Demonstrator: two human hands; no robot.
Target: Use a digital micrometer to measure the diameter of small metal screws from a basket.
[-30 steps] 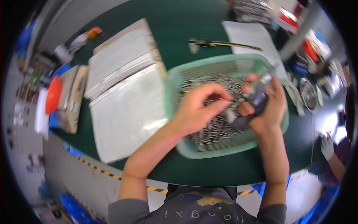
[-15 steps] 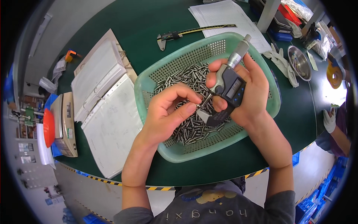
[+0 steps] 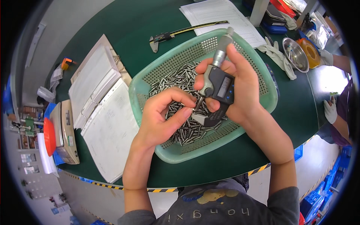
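My right hand (image 3: 242,88) grips a digital micrometer (image 3: 222,84), its grey thimble pointing up and away and its small display facing me. Between thumb and forefinger, my left hand (image 3: 159,118) pinches a small metal pin (image 3: 194,110) at the micrometer's jaws. The fingertips cover most of that pin, so I cannot tell whether both jaws touch it. Both hands are above a green perforated plastic basket (image 3: 170,155), which holds a heap of similar small metal pins (image 3: 191,131).
Left of the basket lies an open ring binder (image 3: 108,131), beside a weighing scale (image 3: 67,131). A caliper (image 3: 161,37) and paper sheets (image 3: 240,26) lie beyond it. To the right are white gloves (image 3: 279,60), a metal bowl (image 3: 296,54) and a co-worker's gloved hands (image 3: 330,110).
My hands and the micrometer appear slightly further left, as the whole view has shifted. A co-worker's gloved hand now reaches the yellow tape roll, which is closer to the metal bowl.
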